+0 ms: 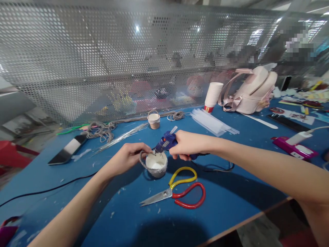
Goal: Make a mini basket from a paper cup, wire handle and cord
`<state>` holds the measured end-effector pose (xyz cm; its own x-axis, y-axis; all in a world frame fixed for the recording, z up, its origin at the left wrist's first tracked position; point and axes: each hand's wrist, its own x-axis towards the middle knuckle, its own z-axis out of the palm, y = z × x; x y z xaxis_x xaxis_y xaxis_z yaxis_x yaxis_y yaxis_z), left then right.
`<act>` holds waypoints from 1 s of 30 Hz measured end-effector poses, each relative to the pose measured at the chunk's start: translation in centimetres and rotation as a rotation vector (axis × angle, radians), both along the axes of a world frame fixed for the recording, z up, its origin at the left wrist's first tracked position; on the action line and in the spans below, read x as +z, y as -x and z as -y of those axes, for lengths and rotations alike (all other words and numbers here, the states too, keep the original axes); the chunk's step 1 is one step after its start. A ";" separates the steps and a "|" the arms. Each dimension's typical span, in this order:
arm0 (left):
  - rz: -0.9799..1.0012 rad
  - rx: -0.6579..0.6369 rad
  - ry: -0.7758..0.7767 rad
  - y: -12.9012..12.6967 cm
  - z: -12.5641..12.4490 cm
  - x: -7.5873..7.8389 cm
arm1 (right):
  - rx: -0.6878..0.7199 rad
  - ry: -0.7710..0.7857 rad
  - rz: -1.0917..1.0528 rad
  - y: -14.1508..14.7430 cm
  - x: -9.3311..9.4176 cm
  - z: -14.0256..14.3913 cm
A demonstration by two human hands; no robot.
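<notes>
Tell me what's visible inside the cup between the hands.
White inner wall and floor show inside the cup. The cup's near side hides its own inner face, and the glue gun partly covers the far rim.

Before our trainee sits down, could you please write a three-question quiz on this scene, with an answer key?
1. Multiple choice: what colours are the handles of the scissors? A) both green B) yellow and red C) both black
2. Fill the gap: the blue glue gun, its nozzle at the rim of the wrapped cup, is in the ____ hand.
3. True or false: the scissors lie inside the wrapped cup.

Key: 1. B. 2. right. 3. False; they lie on the blue table.
</notes>
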<state>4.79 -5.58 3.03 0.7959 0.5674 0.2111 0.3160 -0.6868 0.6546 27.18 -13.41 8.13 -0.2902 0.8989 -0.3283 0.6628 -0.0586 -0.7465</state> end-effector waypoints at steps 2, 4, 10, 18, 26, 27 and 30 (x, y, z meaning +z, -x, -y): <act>0.001 0.000 0.007 0.1 -0.1 -0.1 | -0.005 0.030 -0.009 -0.1 0.0 -0.2; -0.001 -0.001 0.022 0.1 -0.2 -0.1 | -0.013 0.057 -0.025 -0.2 0.0 -0.4; 0.023 -0.017 0.048 0.0 -0.3 -0.2 | -0.054 0.124 -0.100 -0.5 -0.2 -0.7; 0.040 -0.030 0.056 0.3 -0.6 -0.4 | -0.058 0.140 -0.102 -0.3 0.0 -0.7; 0.046 -0.046 0.031 0.3 -0.6 -0.3 | -0.052 0.077 -0.051 0.1 0.0 -0.6; 0.048 -0.050 0.027 0.3 -0.6 -0.2 | -0.051 0.072 -0.042 0.1 0.0 -0.6; 0.049 -0.057 0.019 0.3 -0.5 -0.1 | -0.040 0.069 -0.033 0.1 0.0 -0.5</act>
<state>4.49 -5.10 2.94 0.8161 0.5258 0.2398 0.2441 -0.6897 0.6816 27.10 -12.92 8.16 -0.2659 0.8858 -0.3804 0.6341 -0.1365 -0.7611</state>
